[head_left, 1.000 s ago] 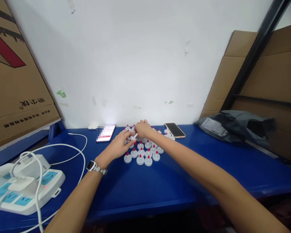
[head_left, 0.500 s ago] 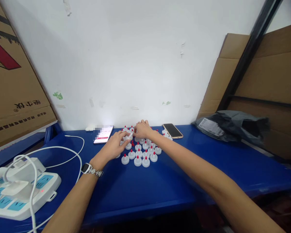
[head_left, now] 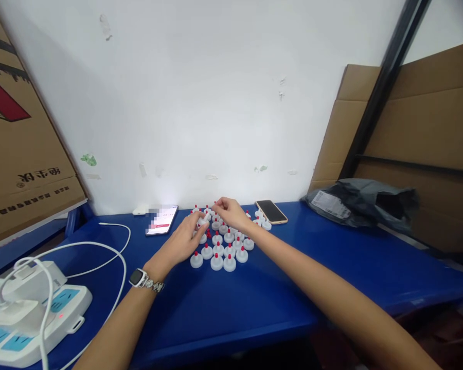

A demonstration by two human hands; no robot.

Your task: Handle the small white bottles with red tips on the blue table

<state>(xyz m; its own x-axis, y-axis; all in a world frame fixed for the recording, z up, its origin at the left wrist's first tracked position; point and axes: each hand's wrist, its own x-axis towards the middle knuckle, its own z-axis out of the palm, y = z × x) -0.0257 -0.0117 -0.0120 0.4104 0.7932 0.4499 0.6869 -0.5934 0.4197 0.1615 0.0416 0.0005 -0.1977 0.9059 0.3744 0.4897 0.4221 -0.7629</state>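
Several small white caps with red tips [head_left: 223, 251] stand in rows on the blue table [head_left: 254, 298]. My left hand [head_left: 183, 239], with a watch on its wrist, holds one white cap [head_left: 202, 222] above the left side of the cluster. My right hand [head_left: 228, 210] hovers over the back of the cluster, its fingertips pinched together close to the cap in my left hand. What the right fingertips pinch is too small to make out.
A lit phone [head_left: 161, 219] lies left of the caps and a dark phone [head_left: 271, 211] right of them. A white power strip with plugs and cables [head_left: 31, 311] fills the near left. A dark plastic bag [head_left: 364, 200] lies at the right. Cardboard boxes flank both sides.
Both hands stay over the cluster; the right fingertips have lifted slightly away from the cap in the left hand. The view has drifted a little, shifting everything leftward.
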